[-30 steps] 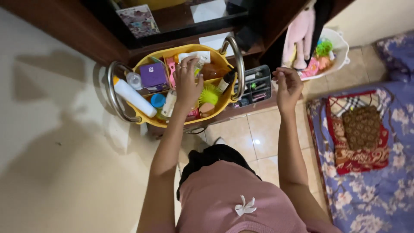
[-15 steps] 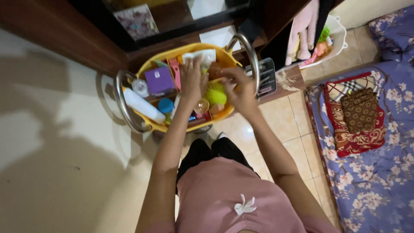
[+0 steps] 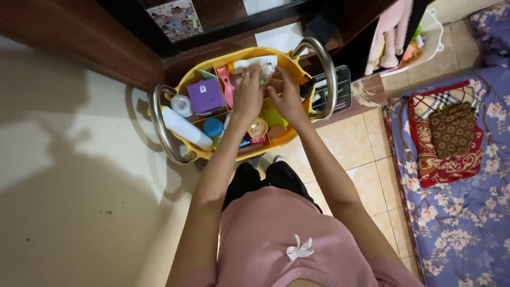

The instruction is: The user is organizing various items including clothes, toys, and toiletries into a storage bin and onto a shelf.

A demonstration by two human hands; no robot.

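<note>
Tiled floor and a pale wall surround a yellow basket (image 3: 295,62) with two metal loop handles, set before a dark wooden cabinet. Both hands meet inside it: left hand (image 3: 247,96) and right hand (image 3: 287,98) close around a small clear bottle (image 3: 267,72), mostly hidden by fingers. At nine o'clock of them sits a purple box (image 3: 206,96); at eight o'clock lies a white tube (image 3: 186,127)

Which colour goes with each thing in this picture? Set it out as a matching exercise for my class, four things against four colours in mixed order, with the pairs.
Things:
1. basket
2. box
3. bottle
4. round cap

Colours:
A. white
B. blue
C. yellow
D. purple

Pairs: 1-C, 2-D, 3-A, 4-B
</note>
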